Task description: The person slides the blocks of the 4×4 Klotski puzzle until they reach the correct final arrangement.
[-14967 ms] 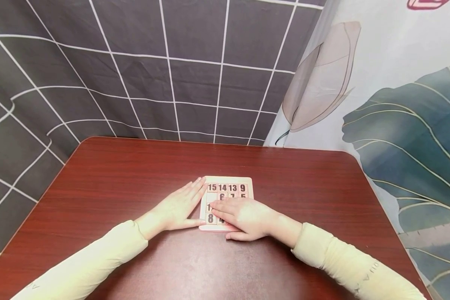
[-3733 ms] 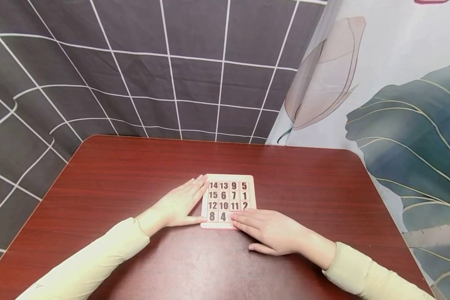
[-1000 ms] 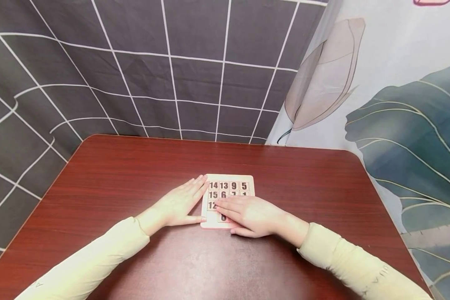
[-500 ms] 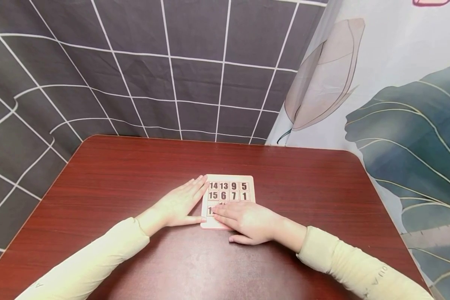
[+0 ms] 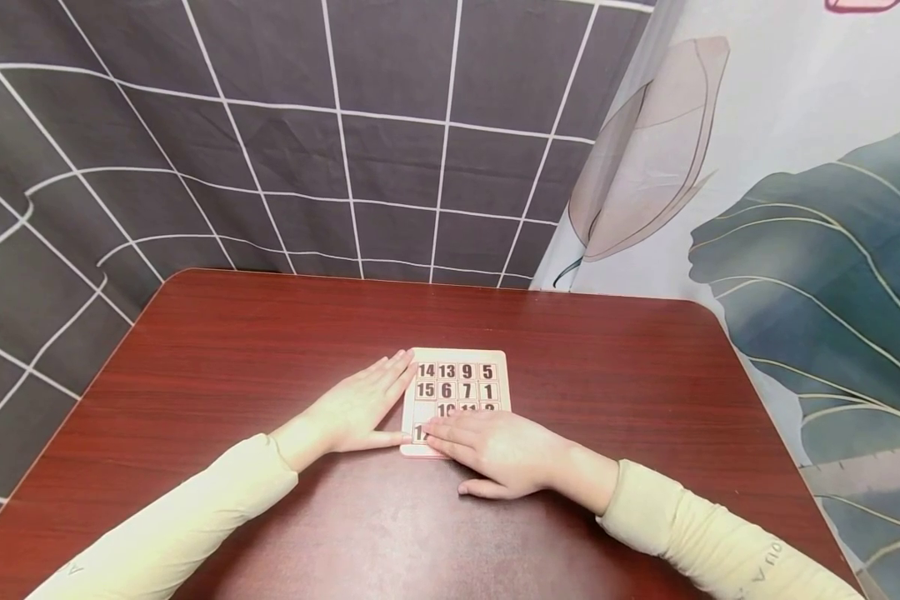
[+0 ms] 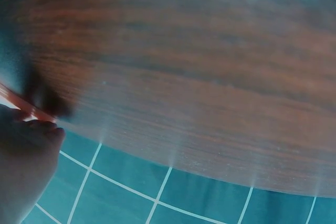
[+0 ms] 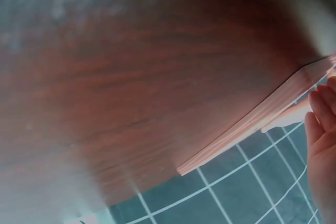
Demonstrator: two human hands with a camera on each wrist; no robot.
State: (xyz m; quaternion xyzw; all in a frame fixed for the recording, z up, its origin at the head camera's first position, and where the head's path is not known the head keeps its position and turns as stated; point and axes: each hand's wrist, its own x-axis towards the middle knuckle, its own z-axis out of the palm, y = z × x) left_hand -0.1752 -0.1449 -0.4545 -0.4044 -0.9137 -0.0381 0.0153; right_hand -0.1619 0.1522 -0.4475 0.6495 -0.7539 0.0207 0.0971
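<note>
A flat number sliding puzzle (image 5: 461, 356) with a pale frame lies on the table. Its top row reads 14, 13, 9, 5 and the second 15, 6, 7, 1. The third row has a gap at its left end, then 10, 11 and 2, partly covered. My left hand (image 5: 356, 410) steadies the left edge, fingers straight along the side and thumb at the lower corner. With straight fingers, my right hand (image 5: 506, 452) lies over the lower rows, fingertips on the 12 tile (image 5: 418, 432) at bottom left. It hides the rest of the bottom row.
The dark red wooden table (image 5: 270, 333) carries the puzzle near its middle. Behind and to the left hangs a grey cloth with white grid lines (image 5: 390, 158). A pale curtain with leaf prints (image 5: 817, 292) hangs on the right.
The gap was at bottom left a second ago. My right fingertips have slid the 12 tile down into it, leaving the gap in the third row. My left hand has stayed in place.
</note>
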